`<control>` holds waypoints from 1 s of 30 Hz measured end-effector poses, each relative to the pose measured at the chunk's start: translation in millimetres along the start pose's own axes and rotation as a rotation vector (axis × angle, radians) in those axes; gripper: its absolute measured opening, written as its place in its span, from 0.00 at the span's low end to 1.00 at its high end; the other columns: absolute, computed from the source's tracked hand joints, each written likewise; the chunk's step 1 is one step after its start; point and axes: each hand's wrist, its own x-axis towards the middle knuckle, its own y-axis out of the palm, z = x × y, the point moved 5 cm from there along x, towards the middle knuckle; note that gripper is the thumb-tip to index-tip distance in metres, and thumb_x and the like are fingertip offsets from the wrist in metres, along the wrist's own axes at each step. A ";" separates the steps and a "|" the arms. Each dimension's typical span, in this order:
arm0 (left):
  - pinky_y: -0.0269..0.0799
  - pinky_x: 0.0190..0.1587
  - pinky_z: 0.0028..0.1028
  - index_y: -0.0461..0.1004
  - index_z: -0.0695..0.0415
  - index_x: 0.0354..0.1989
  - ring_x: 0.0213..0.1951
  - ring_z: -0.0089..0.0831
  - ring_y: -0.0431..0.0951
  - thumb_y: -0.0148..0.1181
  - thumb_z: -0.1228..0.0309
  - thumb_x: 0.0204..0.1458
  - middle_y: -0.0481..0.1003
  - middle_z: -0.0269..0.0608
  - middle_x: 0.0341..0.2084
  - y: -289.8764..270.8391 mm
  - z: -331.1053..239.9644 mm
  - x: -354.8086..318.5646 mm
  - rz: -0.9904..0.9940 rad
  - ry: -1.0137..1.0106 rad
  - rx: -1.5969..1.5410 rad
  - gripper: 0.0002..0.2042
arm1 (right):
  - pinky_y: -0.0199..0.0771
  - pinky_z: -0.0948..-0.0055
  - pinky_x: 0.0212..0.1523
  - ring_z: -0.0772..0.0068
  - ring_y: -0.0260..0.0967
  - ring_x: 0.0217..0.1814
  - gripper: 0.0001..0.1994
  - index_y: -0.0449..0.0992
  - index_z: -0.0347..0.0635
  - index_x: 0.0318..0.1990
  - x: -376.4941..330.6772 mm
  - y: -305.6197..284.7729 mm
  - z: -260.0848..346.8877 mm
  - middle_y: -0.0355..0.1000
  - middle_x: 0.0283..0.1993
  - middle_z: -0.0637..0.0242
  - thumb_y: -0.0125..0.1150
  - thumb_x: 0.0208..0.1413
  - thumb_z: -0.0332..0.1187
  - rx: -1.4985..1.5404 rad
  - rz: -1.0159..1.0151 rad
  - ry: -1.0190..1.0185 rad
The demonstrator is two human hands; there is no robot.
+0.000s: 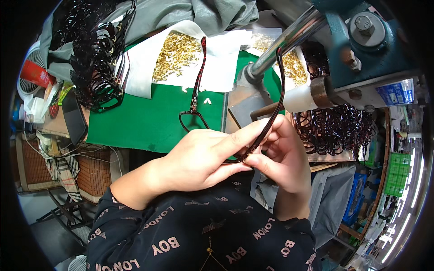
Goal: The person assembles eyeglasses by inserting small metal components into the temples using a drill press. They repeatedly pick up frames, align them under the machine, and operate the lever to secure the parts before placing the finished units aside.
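Observation:
A dark red-brown eyeglass frame (197, 83) is held close to my body, with both temples unfolded and pointing away from me. My left hand (192, 156) is closed around the frame's front, and its fingers hide much of the rims. At the hinge end of the right-hand temple (280, 86), my right hand (289, 158) pinches with thumb and fingers. A small gold-coloured glint shows by that thumb tip, too small to make out. Beyond my hands, a small pale V-shaped piece (207, 100) lies on the green mat (135, 128).
Small gold-coloured pieces (176, 56) are heaped on white paper, with another heap (294, 67) farther right. A teal machine (370, 49) with a steel bar (289, 38) overhangs the right side. Dark eyeglass frames are piled at left (97, 67) and right (334, 131).

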 end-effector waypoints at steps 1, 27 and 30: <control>0.71 0.36 0.29 0.53 0.66 0.60 0.33 0.42 0.77 0.63 0.72 0.42 0.75 0.48 0.34 1.8 0.4 -0.5 -0.011 0.014 0.004 0.35 | 0.61 0.85 0.33 0.86 0.63 0.32 0.14 0.62 0.39 0.37 0.6 1.8 0.3 0.65 0.31 0.71 0.59 0.45 0.18 0.036 -0.009 0.007; 0.72 0.43 0.25 0.41 0.60 0.64 0.39 0.29 0.74 0.45 0.82 0.55 0.68 0.43 0.42 34.8 -5.7 70.4 -0.416 -0.208 -0.918 0.29 | 0.63 0.79 0.27 0.74 0.63 0.28 0.03 0.69 0.36 0.32 -33.1 -24.6 197.3 0.67 0.29 0.63 0.53 0.49 0.25 -0.324 -0.347 -1.479; 0.72 0.42 0.26 0.42 0.59 0.64 0.38 0.26 0.74 0.45 0.82 0.55 0.69 0.46 0.44 38.2 -1.9 66.0 -0.325 -0.226 -0.802 0.29 | 0.63 0.81 0.22 0.76 0.63 0.24 0.02 0.69 0.37 0.29 -45.1 -7.5 182.2 0.66 0.27 0.65 0.51 0.51 0.23 -0.416 -0.347 -1.644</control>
